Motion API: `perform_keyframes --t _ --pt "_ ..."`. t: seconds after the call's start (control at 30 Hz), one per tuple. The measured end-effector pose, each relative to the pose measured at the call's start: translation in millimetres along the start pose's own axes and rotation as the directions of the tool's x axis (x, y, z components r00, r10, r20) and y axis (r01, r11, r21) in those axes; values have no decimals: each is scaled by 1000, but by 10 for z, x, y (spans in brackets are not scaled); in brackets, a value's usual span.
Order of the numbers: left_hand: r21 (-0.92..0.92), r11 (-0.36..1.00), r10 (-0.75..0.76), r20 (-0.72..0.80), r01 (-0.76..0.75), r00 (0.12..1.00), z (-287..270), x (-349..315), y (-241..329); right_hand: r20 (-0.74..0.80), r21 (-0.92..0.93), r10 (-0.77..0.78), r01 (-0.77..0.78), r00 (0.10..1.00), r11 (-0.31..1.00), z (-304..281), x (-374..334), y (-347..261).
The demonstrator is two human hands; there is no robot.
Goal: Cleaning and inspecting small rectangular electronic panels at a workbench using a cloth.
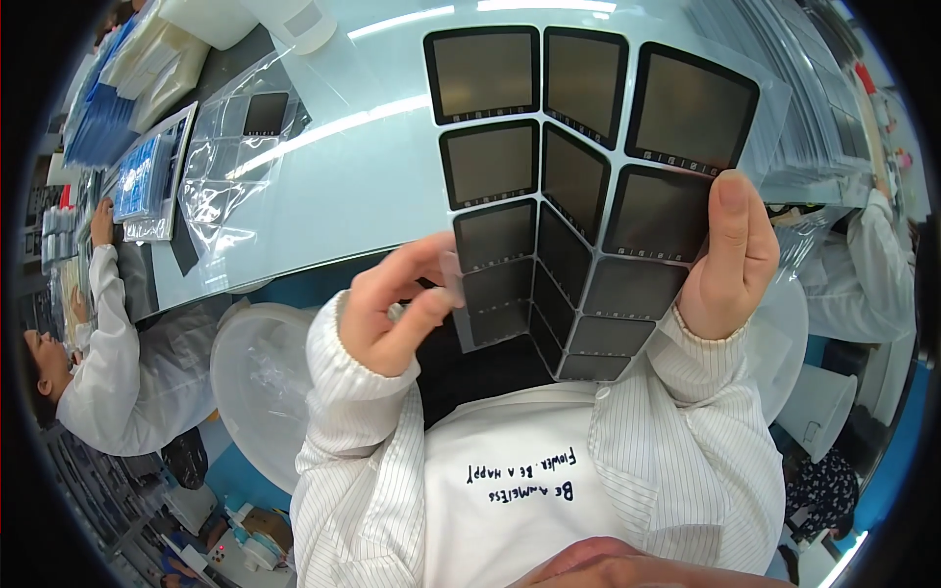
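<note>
Well, from my end I see a creased sheet of dark panels (578,186) held up from the upper centre to the middle of the frame, its columns angled against each other along pale seams. I have the right hand (727,265) at its right edge, fingers clamped on it, the thumb lying over the front. The left hand (387,314) touches the clear strip (464,326) on the sheet's left edge, near mid-frame; I cannot tell whether its thumb and fingers pinch tightly. Beyond, I make out the pale desk (333,191), with clear film (230,162) and a small dark panel (265,114) at upper left, plus stacked clear sheets (814,108) at upper right. A white tub (257,382) stands at left of the frame, beside a co-worker in a white coat (147,382)
</note>
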State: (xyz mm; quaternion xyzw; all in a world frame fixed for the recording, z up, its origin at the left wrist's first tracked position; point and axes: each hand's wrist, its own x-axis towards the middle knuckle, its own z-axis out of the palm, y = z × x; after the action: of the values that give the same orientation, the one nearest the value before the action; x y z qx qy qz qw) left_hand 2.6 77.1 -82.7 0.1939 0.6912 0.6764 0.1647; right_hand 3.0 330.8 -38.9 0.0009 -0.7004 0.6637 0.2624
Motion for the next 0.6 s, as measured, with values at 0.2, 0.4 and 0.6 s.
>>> perform_keyframes --t 0.2,0.4,0.6 --pt "108 993 -40 -33 44 999 62 45 -59 9 -21 -64 64 998 998 -45 -29 53" --pt "124 988 -75 -118 90 990 40 42 -23 -43 -45 -68 66 997 997 -66 -16 34" --pt "123 992 -15 -173 37 985 -100 -54 18 -35 -110 41 -44 999 993 -127 137 -111"
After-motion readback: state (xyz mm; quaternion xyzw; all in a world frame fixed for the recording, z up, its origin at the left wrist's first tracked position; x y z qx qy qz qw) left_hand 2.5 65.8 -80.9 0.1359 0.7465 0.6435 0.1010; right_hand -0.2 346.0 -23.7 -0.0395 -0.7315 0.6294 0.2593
